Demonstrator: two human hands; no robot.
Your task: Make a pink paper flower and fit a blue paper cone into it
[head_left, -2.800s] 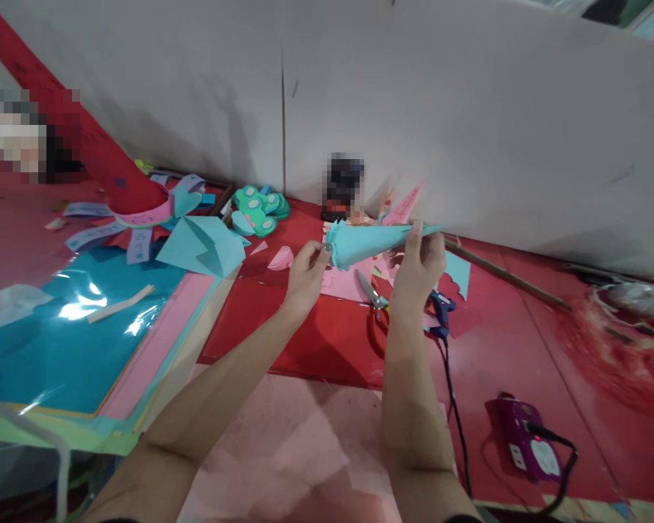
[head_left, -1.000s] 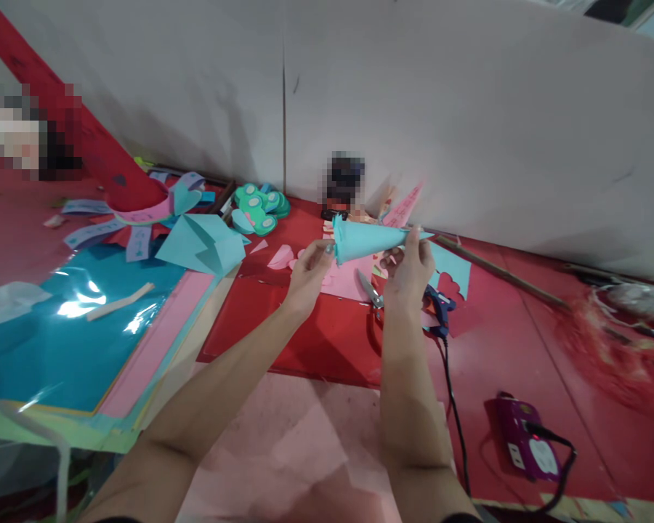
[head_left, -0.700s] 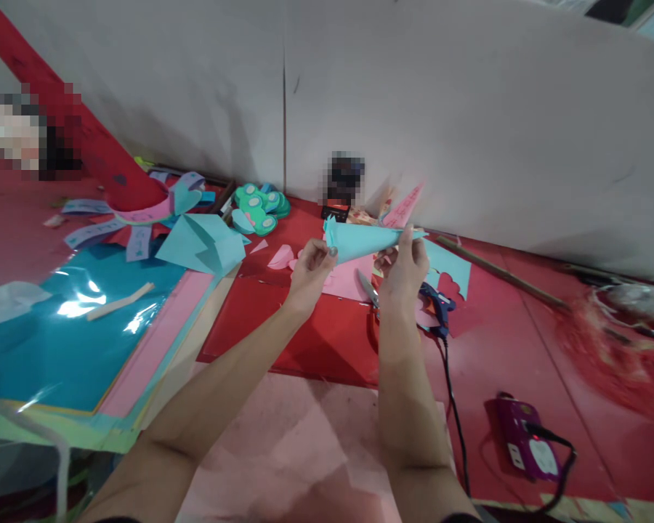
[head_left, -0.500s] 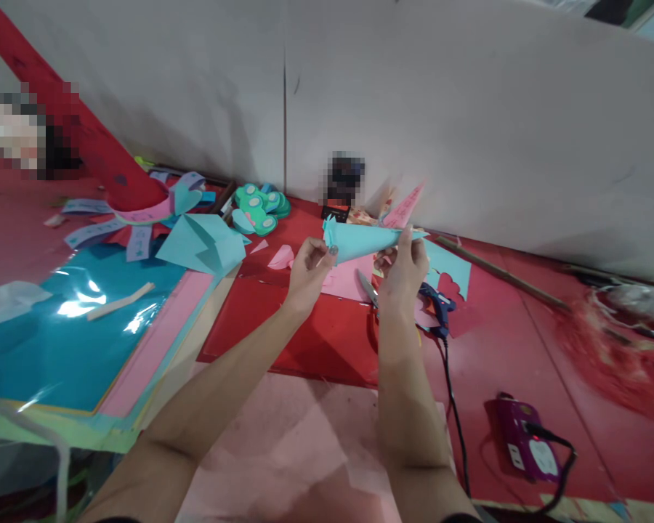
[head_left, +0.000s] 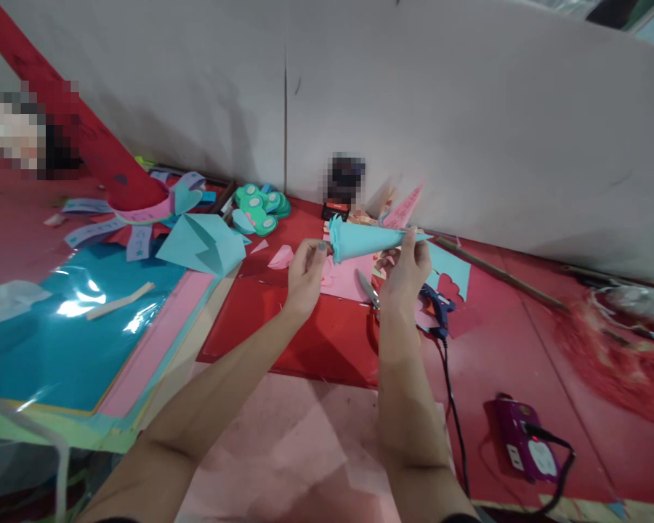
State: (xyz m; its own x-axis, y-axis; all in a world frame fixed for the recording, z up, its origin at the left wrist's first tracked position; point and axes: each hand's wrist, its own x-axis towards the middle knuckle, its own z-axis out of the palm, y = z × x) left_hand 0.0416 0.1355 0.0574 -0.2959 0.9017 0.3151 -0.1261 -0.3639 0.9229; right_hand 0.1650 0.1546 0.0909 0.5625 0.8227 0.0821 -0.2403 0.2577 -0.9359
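Observation:
A light-blue paper cone lies nearly level in the air, its wide ruffled end to the left and its point to the right. My right hand pinches it near the narrow tip. At the ruffled rim, my left hand has thumb and fingers closed together on the edge; exactly what sits between those fingertips is hard to make out. Below the cone are pink paper and scissors, partly hidden by my right arm. A dark blue glue gun lies just right of that arm.
A pink paper cone stands behind. Left are a folded light-blue paper, green cutouts, a red tube and blue wrapped sheets. A purple power adapter with a black cord lies right, near red netting.
The paper cone has turned slightly, so its ruffled rim shows more fully. My left thumb has shifted from the cone's side to the rim; my right hand stays near the tip.

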